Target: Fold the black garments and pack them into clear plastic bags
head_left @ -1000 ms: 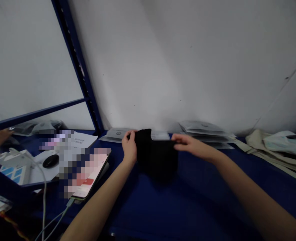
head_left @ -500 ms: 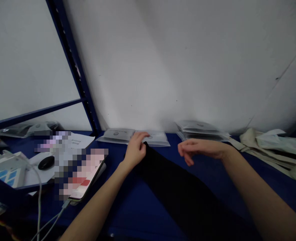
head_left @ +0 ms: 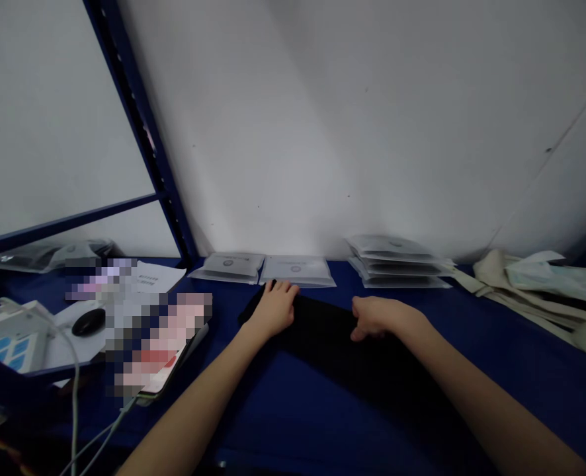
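A long black cloth [head_left: 323, 324] lies on the blue table [head_left: 293, 410], running from the middle back toward the lower right. On its far left end rests my left hand [head_left: 276, 307], fingers bent over the fabric and pressing on it. My right hand [head_left: 372, 317] touches the upper right edge of the cloth, its fingers curled down and closed on the fabric. The black folds beneath both hands are too dark to make out.
Along the wall lie two frosted packets [head_left: 228, 268] [head_left: 297, 271] and a stack of similar packets [head_left: 397, 264]. Beige cloth [head_left: 496, 284] is at the right. A charging phone [head_left: 168, 357], a black mouse [head_left: 89, 322], papers [head_left: 161, 277] and cables are at the left.
My right hand has moved down onto the cloth and closed. My left hand has lowered onto the cloth's end, which now spreads further left. The fabric between the hands has shifted upward.
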{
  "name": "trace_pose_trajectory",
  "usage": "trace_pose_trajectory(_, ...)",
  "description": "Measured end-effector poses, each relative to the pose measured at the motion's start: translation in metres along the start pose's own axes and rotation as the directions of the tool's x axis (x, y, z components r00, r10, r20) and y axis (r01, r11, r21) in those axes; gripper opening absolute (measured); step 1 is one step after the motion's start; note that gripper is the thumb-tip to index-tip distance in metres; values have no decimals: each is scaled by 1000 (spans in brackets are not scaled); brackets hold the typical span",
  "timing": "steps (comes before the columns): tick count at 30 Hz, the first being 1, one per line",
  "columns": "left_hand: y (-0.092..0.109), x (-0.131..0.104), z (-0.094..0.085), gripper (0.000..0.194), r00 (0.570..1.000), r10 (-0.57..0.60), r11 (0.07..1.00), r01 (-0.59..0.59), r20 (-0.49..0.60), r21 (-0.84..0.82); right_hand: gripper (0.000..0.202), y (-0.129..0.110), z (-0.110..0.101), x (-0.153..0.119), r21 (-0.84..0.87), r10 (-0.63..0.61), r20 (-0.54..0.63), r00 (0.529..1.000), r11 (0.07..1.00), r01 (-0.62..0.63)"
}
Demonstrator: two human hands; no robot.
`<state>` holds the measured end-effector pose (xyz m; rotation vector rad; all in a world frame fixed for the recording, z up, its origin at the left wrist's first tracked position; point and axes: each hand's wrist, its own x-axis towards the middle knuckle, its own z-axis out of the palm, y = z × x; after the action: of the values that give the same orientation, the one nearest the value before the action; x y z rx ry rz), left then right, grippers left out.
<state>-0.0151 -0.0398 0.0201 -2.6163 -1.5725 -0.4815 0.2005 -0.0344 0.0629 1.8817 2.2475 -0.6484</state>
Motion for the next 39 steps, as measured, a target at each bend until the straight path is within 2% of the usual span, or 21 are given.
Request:
trace_pose_trajectory(2,-5,0,2,32,996,-91,992,91,-9,83,36,4,-1,5,17,13,-120,993,1000,-11)
trace_pose_trajectory(3,-8,0,3,31,992,-125,986,125,-14,113,37,5,-2,6,29,24,-130,991,999,-20)
trace_pose_trajectory(8,-16,-1,1,26,972,-221,956,231,-77,182,25,4,-5,8,37,17,-71,997,999,-14)
trace_pose_trajectory(14,-30,3,1,28,906,-417,908,419,-68,20,8,9,-6,19,-42,-15,-147,989,999,9)
trace_pose_trajectory(16,-32,5,3,24,885,-458,889,457,-86,-33,12,10,-6,25,-47,0,-165,986,999,-8)
trace_pose_trajectory(19,-30,8,-1,19,847,-494,867,464,-197,-180,23,10,-9,27,-18,18,-229,973,1000,-23)
trace_pose_trajectory(21,-27,8,-10,16,810,-522,819,387,-269,-424,13,12,-17,19,61,-7,-213,977,998,21)
trace_pose_trajectory(22,-25,7,-17,16,811,-526,751,303,-255,-586,6,16,-23,12,132,-69,-155,986,987,90)
trace_pose_trajectory(23,-25,4,-25,19,842,-503,634,207,-193,-745,13,21,-30,3,231,-176,-78,981,954,190)
trace_pose_trajectory(24,-24,1,-34,26,902,-422,463,129,-90,-877,23,28,-37,-6,356,-353,29,935,878,320)
trace_pose_trajectory(25,-24,-4,-43,37,964,-262,276,112,37,-955,32,36,-44,-15,472,-525,108,844,774,422)
trace_pose_trajectory(26,-25,-8,-52,50,984,-24,129,175,174,-976,45,44,-50,-23,569,-667,178,724,670,477)
trace_pose_trajectory(27,-26,-13,-59,61,937,220,55,266,272,-962,54,52,-55,-30,633,-762,239,601,592,498)
trace_pose_trajectory(28,-26,-17,-64,66,850,413,39,341,326,-939,59,57,-58,-35,677,-809,256,529,540,500)
trace_pose_trajectory(29,-25,-20,-67,67,762,534,69,393,367,-917,62,60,-60,-37,704,-831,257,493,510,494)
trace_pose_trajectory(30,-24,-21,-68,64,707,582,119,415,402,-902,61,60,-60,-38,713,-830,238,505,502,489)
trace_pose_trajectory(31,-22,-21,-67,59,698,565,181,416,440,-891,58,57,-59,-37,707,-805,202,558,514,485)
trace_pose_trajectory(33,-17,-16,-58,45,767,370,356,405,525,-842,49,44,-55,-31,652,-700,123,704,591,474)
trace_pose_trajectory(35,-12,-10,-46,34,832,67,596,409,550,-691,37,28,-48,-23,524,-549,52,834,726,445)
trace_pose_trajectory(37,-10,-5,-33,26,870,-158,804,388,466,-451,27,18,-41,-15,333,-408,18,913,863,379)
trace_pose_trajectory(39,-11,-3,-24,21,906,-224,907,329,360,-264,23,14,-34,-10,153,-281,51,958,950,271)
